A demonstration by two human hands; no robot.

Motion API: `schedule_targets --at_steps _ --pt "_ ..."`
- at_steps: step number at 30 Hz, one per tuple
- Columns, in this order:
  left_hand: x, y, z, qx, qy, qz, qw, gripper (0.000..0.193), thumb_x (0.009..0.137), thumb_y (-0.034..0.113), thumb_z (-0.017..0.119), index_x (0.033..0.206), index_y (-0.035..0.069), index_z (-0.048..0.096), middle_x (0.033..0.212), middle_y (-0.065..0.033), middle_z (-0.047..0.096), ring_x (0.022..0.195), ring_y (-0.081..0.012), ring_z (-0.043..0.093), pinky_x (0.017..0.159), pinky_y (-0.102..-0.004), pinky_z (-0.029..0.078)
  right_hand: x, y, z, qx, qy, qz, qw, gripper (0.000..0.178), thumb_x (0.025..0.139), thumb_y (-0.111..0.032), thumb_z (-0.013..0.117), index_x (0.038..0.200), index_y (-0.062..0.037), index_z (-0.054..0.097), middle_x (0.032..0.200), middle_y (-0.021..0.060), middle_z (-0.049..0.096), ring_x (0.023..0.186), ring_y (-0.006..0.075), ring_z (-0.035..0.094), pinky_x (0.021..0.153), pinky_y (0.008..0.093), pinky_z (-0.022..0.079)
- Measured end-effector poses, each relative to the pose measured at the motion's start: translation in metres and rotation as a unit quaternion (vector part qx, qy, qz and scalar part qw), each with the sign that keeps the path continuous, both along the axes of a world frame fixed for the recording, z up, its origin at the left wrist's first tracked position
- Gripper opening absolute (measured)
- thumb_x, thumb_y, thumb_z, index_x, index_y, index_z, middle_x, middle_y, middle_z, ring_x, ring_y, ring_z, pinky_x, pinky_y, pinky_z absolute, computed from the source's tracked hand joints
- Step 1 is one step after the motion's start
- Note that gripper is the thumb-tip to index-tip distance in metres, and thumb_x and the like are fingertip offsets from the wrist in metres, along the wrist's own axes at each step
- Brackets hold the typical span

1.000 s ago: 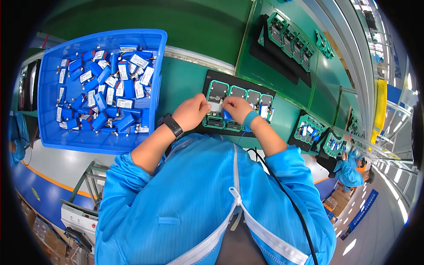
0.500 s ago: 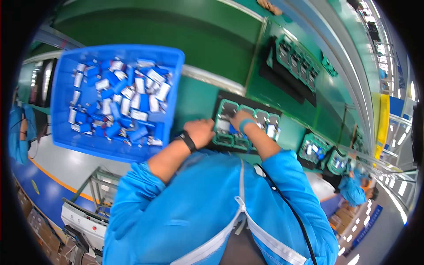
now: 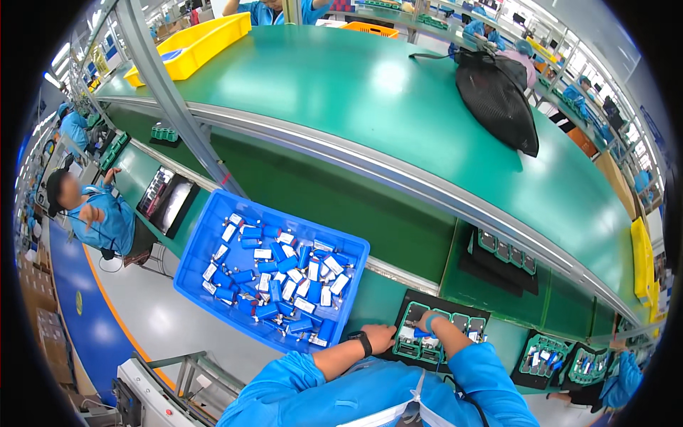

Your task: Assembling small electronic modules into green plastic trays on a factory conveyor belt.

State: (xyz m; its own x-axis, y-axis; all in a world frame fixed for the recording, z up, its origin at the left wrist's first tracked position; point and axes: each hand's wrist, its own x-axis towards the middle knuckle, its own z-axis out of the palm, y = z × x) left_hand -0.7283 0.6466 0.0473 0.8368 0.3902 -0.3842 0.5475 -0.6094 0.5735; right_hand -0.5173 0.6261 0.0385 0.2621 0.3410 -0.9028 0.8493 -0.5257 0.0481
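Note:
My left hand [image 3: 377, 338], with a black band on its wrist, is curled at the left edge of a green panel of frames [image 3: 406, 317]. Its fingertips grip that edge. My right hand [image 3: 434, 323], wearing a teal wristband, reaches down over the panel's left part, fingers drawn together on a blue battery pack [image 3: 421, 332] that is mostly covered. Beneath the panel lies a black mat [image 3: 410, 295]. To the left stands a large blue bin [image 3: 193, 285] holding many loose blue battery packs [image 3: 275, 290] with white labels.
Beyond my hands runs a metal rail [image 3: 398, 171] under a raised green shelf [image 3: 341, 78]. A black mesh bag [image 3: 496, 96] and a yellow tray [image 3: 192, 50] sit up there. More filled panels [image 3: 542, 356] lie at the right. A co-worker [image 3: 103, 217] is at the left.
The view has tilted up, bringing the upper shelf and more of the room into sight. Both hands stay at the same panel, the right one still over its left part.

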Motion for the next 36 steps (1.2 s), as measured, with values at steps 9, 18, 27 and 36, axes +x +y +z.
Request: schedule_targets --at_steps 9,18,27,36 --pt "0.003 0.008 -0.005 0.011 -0.005 -0.002 1.000 0.029 0.085 0.033 0.056 0.100 0.009 0.055 0.094 -0.0149 0.063 0.086 -0.0341 0.062 0.069 -0.0468 0.049 0.005 0.008 -0.010 0.047 -0.082 0.030 0.995 0.055 0.081 -0.050 0.059 0.111 -0.0049 0.063 0.118 0.0156 0.059 0.107 0.0315 0.058 0.089 0.0406 0.047" --pt "-0.001 -0.002 -0.002 -0.013 0.004 0.005 1.000 0.027 0.086 0.030 0.055 0.100 0.007 0.054 0.096 -0.0164 0.062 0.092 -0.0342 0.061 0.076 -0.0472 0.049 0.014 -0.006 0.031 0.005 -0.032 0.004 0.999 0.064 0.072 -0.059 0.065 0.110 -0.0071 0.064 0.114 0.0119 0.062 0.107 0.0291 0.059 0.086 0.0412 0.047" --pt "0.008 0.003 -0.012 -0.054 0.001 0.023 0.998 0.036 0.081 0.029 0.056 0.100 -0.001 0.055 0.094 -0.0260 0.062 0.087 -0.0420 0.060 0.076 -0.0499 0.048 0.021 -0.073 0.039 0.345 -0.058 -0.048 0.935 0.046 0.078 -0.052 0.056 0.091 -0.0090 0.065 0.099 0.0152 0.064 0.089 0.0336 0.062 0.076 0.0477 0.049" --pt "0.039 -0.011 -0.092 -0.156 -0.106 0.166 0.968 0.060 0.088 0.027 0.058 0.132 -0.006 0.033 0.107 -0.0219 0.058 0.092 -0.0278 0.060 0.080 -0.0357 0.046 0.087 -0.272 0.063 0.366 -0.105 -0.430 0.819 0.045 0.083 -0.049 0.054 0.091 -0.0056 0.065 0.093 0.0156 0.066 0.088 0.0315 0.063 0.078 0.0402 0.049"
